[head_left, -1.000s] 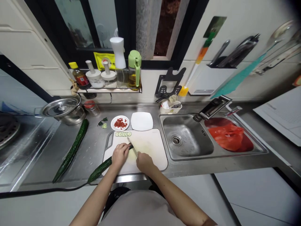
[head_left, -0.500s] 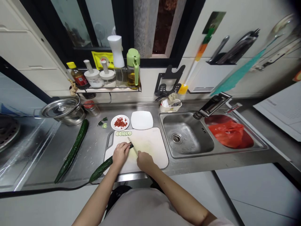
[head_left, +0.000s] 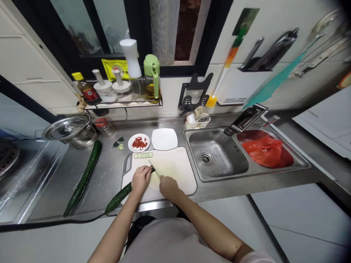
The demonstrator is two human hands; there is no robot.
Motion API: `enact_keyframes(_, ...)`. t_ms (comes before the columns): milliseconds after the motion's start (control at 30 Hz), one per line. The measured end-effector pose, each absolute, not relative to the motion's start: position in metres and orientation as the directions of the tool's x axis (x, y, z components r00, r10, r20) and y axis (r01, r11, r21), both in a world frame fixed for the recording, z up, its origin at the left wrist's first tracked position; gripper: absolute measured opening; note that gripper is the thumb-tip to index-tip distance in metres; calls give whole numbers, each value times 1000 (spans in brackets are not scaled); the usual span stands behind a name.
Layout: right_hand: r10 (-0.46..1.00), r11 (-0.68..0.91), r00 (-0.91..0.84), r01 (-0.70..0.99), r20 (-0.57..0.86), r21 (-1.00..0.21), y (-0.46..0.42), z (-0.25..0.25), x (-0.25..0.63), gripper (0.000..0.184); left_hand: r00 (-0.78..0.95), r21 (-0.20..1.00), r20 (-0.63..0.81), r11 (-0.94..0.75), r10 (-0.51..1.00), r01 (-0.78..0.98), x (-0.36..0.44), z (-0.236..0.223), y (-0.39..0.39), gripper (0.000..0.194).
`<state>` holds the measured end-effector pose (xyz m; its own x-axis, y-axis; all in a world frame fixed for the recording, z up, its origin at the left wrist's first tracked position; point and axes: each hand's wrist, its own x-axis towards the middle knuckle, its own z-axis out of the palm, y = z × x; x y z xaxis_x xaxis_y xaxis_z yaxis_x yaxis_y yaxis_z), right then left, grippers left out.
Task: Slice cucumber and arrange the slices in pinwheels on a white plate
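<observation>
Under my left hand [head_left: 141, 179] lies a long dark green cucumber [head_left: 118, 198], held down by closed fingers. Its near end sticks out past the front left of the white cutting board [head_left: 178, 179]. My right hand [head_left: 169, 188] grips the handle of a knife [head_left: 155, 170]; the blade rests at the cucumber's cut end, just beside my left fingertips. A short row of cucumber slices [head_left: 143, 155] lies along the board's far left edge. Behind the board sit a white plate of chopped red pieces [head_left: 139, 143] and a bare white square plate [head_left: 164, 139].
A second whole cucumber [head_left: 83, 179] lies on the steel counter at left, near a lidded pot [head_left: 71, 130]. Green end scraps [head_left: 119, 143] lie behind the board. To the right is a double sink [head_left: 219, 153] with a red plastic bag [head_left: 264, 151]. Bottles stand on a rack [head_left: 123, 105].
The camera view has shifted slightly. Both hands, the cucumber and the knife keep nearly the same place on the board, and the row of slices looks the same.
</observation>
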<state>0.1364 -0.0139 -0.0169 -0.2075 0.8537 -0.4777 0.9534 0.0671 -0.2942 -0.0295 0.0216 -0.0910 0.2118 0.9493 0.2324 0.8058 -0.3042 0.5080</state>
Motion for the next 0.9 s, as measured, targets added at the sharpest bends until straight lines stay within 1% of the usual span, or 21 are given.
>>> enact_keyframes(133, 850, 64, -212, 951, -483, -304, -11, -17, 134, 26, 212, 502, 223, -299, 952, 812, -29, -91, 22, 27)
enact_keyframes(400, 849, 58, -202, 954, -489, -293, -6, -15, 128, 30, 205, 491, 208, -284, 956, 824, -29, -91, 21, 27)
enact_keyframes(533, 846, 45, -187, 958, -500, -282, -12, -17, 133, 29, 211, 494, 201, -285, 956, 821, -30, -90, 22, 28)
enact_keyframes(900, 843, 49, -191, 958, -502, -282, -24, -21, 140, 27, 210, 507, 223, -297, 952, 809, -30, -92, 22, 27)
